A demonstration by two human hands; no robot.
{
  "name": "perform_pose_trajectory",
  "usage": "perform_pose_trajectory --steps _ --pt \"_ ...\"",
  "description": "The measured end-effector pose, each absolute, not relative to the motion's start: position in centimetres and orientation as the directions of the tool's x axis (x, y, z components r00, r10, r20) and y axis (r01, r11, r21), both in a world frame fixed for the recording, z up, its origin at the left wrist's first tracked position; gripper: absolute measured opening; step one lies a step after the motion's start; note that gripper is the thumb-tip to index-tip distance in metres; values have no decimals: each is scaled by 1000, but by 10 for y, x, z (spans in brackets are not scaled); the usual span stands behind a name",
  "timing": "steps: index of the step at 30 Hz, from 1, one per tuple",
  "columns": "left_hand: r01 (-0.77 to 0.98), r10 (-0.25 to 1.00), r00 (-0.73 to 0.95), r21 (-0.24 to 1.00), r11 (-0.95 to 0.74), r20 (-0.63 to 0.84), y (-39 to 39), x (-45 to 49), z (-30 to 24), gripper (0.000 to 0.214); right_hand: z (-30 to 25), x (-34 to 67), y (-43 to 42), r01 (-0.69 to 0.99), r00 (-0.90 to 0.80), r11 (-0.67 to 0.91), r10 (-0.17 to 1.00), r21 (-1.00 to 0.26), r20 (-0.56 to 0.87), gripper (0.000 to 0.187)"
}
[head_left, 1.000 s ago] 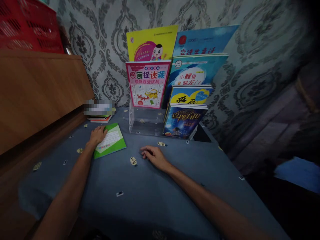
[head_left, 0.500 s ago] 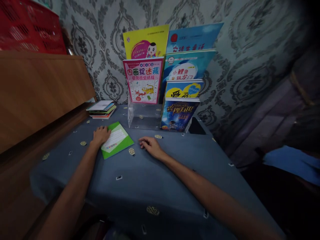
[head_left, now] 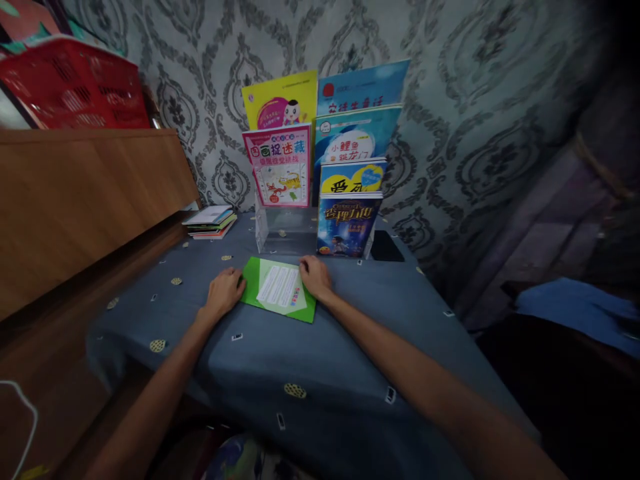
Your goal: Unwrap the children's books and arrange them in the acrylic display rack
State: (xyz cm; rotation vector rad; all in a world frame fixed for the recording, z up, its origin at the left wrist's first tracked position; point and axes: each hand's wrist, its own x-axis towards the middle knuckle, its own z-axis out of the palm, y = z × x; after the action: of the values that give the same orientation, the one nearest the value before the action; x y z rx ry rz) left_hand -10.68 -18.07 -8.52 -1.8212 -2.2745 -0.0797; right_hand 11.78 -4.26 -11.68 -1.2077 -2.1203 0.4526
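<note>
A thin green book [head_left: 280, 290] with a white text panel lies on the cloth-covered table, turned at an angle. My left hand [head_left: 226, 291] is at its left edge, fingers bent and closed on that edge. On the opposite side, my right hand [head_left: 315, 275] has its fingers curled over the upper right edge, covering that corner. Behind the book stands a clear acrylic rack [head_left: 287, 220]. It holds a pink picture book [head_left: 280, 167] on the left and a dark blue book [head_left: 346, 223] at the front right.
More books rise behind in the rack, among them a yellow one [head_left: 270, 100] and a blue one [head_left: 363, 83]. A stack of books [head_left: 210, 220] lies at the back left, by a wooden cabinet [head_left: 90, 200] bearing a red basket [head_left: 80, 87]. A dark flat object [head_left: 387, 247] is right of the rack.
The green book has turned and moved right. My right hand, which was apart from it on the cloth, is now on its right edge. The view has shifted slightly.
</note>
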Motion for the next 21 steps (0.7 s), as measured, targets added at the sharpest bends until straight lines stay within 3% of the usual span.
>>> perform_pose_trajectory --steps 4,9,21 --pt "977 912 -208 32 211 353 -183 -108 -98 26 -107 123 -52 700 -454 550 835 -454 311 30" --pt "980 897 -200 105 172 393 -179 -117 -101 26 -99 126 -66 717 -539 607 794 -343 281 31" --pt "955 876 -234 269 126 422 -187 -124 -99 38 -103 133 -61 674 -637 687 726 -270 260 34"
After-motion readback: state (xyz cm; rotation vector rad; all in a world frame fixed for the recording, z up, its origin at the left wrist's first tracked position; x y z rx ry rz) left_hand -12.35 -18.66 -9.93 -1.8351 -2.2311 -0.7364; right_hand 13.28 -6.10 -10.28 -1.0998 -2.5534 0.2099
